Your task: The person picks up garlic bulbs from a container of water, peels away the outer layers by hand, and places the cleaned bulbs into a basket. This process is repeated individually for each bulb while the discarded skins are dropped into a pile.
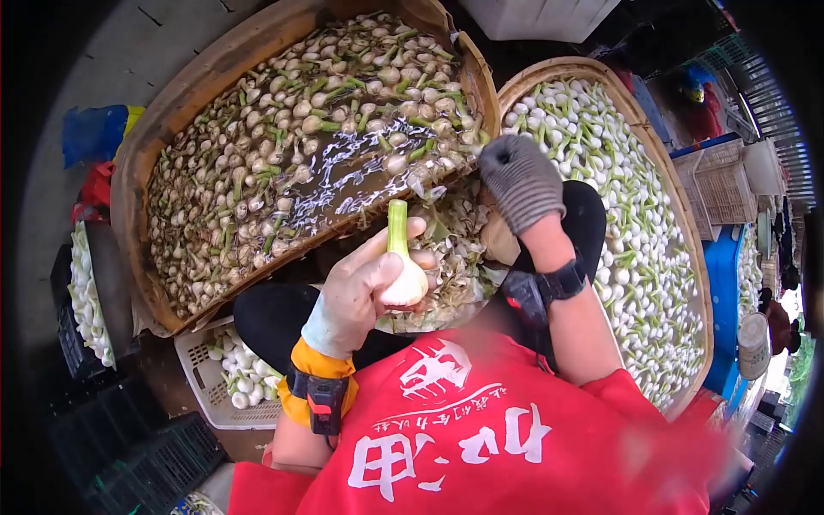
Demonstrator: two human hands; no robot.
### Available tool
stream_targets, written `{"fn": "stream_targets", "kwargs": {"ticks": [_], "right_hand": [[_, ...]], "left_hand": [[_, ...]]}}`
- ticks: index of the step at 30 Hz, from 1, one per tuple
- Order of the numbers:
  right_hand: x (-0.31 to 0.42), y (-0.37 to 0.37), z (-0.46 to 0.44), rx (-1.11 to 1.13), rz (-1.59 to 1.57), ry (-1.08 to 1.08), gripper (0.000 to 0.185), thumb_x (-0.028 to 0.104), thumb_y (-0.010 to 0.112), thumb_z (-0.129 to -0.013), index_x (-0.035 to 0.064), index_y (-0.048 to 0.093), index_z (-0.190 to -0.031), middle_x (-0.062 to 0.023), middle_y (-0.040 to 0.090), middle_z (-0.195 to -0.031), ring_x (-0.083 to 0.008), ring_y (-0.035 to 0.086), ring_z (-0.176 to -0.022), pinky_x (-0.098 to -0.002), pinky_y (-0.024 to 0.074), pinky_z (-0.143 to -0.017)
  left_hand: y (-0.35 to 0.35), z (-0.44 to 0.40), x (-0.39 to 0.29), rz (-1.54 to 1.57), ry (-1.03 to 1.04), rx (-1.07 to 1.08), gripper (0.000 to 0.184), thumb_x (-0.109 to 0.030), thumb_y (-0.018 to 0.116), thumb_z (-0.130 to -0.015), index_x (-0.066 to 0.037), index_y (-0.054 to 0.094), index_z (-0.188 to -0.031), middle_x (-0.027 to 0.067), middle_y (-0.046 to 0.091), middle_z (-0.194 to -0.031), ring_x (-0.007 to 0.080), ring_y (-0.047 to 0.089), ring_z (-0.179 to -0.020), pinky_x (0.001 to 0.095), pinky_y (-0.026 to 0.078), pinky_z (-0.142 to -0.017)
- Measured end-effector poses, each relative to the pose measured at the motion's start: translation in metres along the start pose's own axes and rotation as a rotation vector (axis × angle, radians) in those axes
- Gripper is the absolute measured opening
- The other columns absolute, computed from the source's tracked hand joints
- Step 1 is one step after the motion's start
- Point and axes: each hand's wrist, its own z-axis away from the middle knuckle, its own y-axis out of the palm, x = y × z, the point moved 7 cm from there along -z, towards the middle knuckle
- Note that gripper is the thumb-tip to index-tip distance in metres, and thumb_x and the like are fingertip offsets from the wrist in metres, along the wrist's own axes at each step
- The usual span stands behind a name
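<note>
My left hand (350, 296), in a thin whitish glove, grips a fresh garlic bulb (407, 283) with its short green stem pointing up and its root end near my palm. My right hand (524, 180), in a grey knit glove, is closed beside the rim where the two large tubs meet. What its fingers hold, if anything, is hidden. Below and between my hands lies a heap of garlic peelings (451, 257). In front of me, the left tub (137, 197) holds unpeeled garlic in murky water.
The right tub (695, 283) is full of clean white garlic with green stems. A white basket (202, 378) with peeled bulbs stands at my left. Dark crates (163, 455) are at lower left. A white container (541, 17) stands at the back, and a blue bin (725, 300) stands far right.
</note>
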Motion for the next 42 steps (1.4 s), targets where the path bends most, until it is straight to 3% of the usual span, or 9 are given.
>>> {"fn": "stream_targets", "kwargs": {"ticks": [6, 9, 17, 24, 25, 28, 31, 34, 42], "right_hand": [[0.035, 0.026, 0.066, 0.331, -0.341, -0.306, 0.034, 0.04, 0.066, -0.088, 0.0066, 0.07, -0.084, -0.0135, 0.067, -0.082, -0.0306, 0.065, -0.076, -0.0407, 0.0493, -0.07], [0.059, 0.036, 0.079, 0.609, 0.052, -0.26, 0.057, 0.06, 0.062, -0.084, 0.0031, 0.069, -0.084, -0.0166, 0.066, -0.08, -0.0345, 0.063, -0.075, -0.0439, 0.0486, -0.069], [0.038, 0.063, 0.098, 0.688, -0.323, -0.669, 0.038, 0.038, 0.062, -0.091, -0.0001, 0.064, -0.093, -0.0188, 0.065, -0.094, -0.0353, 0.063, -0.088, -0.0426, 0.05, -0.078], [0.037, 0.042, 0.092, 0.742, -0.602, -0.549, 0.031, 0.026, 0.07, -0.088, -0.0014, 0.063, -0.101, -0.0125, 0.065, -0.091, -0.023, 0.064, -0.084, -0.0336, 0.0509, -0.076], [0.023, 0.05, 0.091, 0.912, -0.711, -0.117, 0.028, 0.025, 0.069, -0.089, -0.0001, 0.064, -0.101, -0.0105, 0.065, -0.09, -0.0193, 0.063, -0.081, -0.0322, 0.0504, -0.074], [0.02, 0.053, 0.09, 0.914, -0.873, -0.016, 0.029, 0.026, 0.069, -0.089, 0.002, 0.064, -0.103, -0.0092, 0.065, -0.09, -0.0175, 0.062, -0.079, -0.0314, 0.0501, -0.073], [0.048, 0.035, 0.09, 0.657, -0.527, -0.491, 0.031, 0.028, 0.07, -0.087, 0.0023, 0.062, -0.101, -0.0127, 0.064, -0.088, -0.0262, 0.062, -0.079, -0.0363, 0.0501, -0.073], [0.066, 0.023, 0.093, 0.515, -0.303, -0.647, 0.031, 0.029, 0.07, -0.085, 0.0028, 0.061, -0.098, -0.0163, 0.062, -0.088, -0.0357, 0.062, -0.085, -0.0412, 0.0492, -0.075], [0.043, 0.047, 0.075, 0.723, -0.466, -0.375, 0.04, 0.036, 0.073, -0.082, 0.0034, 0.064, -0.104, -0.0141, 0.064, -0.093, -0.0308, 0.063, -0.087, -0.0377, 0.0501, -0.077]], "left_hand": [[-0.001, 0.003, 0.003, -0.242, 0.061, -0.091, 0.04, -0.018, 0.038, -0.101, 0.005, 0.054, -0.129, 0.0134, 0.068, -0.103, 0.017, 0.066, -0.086, 0.0288, 0.054, -0.072], [0.016, 0.012, -0.017, -1.625, 0.656, -0.039, 0.029, -0.014, 0.043, -0.096, 0.003, 0.064, -0.107, 0.0134, 0.069, -0.097, 0.019, 0.066, -0.084, 0.033, 0.052, -0.076], [-0.028, 0.006, 0.013, -0.862, 0.222, -0.354, 0.016, -0.011, 0.059, -0.092, 0.0, 0.066, -0.102, 0.0144, 0.066, -0.087, 0.0231, 0.064, -0.081, 0.0306, 0.05, -0.075], [-0.007, 0.007, 0.0, -0.955, 0.368, -0.302, 0.016, -0.012, 0.062, -0.092, 0.0, 0.065, -0.102, 0.0135, 0.065, -0.088, 0.024, 0.064, -0.079, 0.0312, 0.05, -0.074], [-0.005, 0.006, -0.002, -0.927, 0.378, -0.28, 0.015, -0.012, 0.062, -0.092, 0.0, 0.064, -0.101, 0.0141, 0.065, -0.088, 0.0253, 0.064, -0.079, 0.0315, 0.05, -0.074], [0.001, 0.006, -0.01, -1.01, 0.505, -0.286, 0.014, -0.011, 0.061, -0.092, -0.001, 0.064, -0.102, 0.0154, 0.064, -0.088, 0.0282, 0.064, -0.08, 0.0312, 0.049, -0.073], [0.006, 0.014, -0.017, -1.379, 0.813, -0.34, 0.014, -0.011, 0.06, -0.092, -0.002, 0.064, -0.102, 0.0176, 0.063, -0.088, 0.0308, 0.063, -0.08, 0.0308, 0.05, -0.073], [0.003, 0.003, -0.012, -0.578, 0.102, -0.112, 0.026, -0.015, 0.059, -0.097, -0.003, 0.062, -0.12, 0.0046, 0.067, -0.098, 0.0129, 0.063, -0.086, 0.0263, 0.05, -0.079], [-0.029, -0.012, 0.031, -0.383, 0.174, -0.162, 0.021, -0.012, 0.054, -0.097, 0.0, 0.067, -0.11, -0.0033, 0.059, -0.078, 0.0039, 0.051, -0.066, 0.0232, 0.047, -0.061]]}}
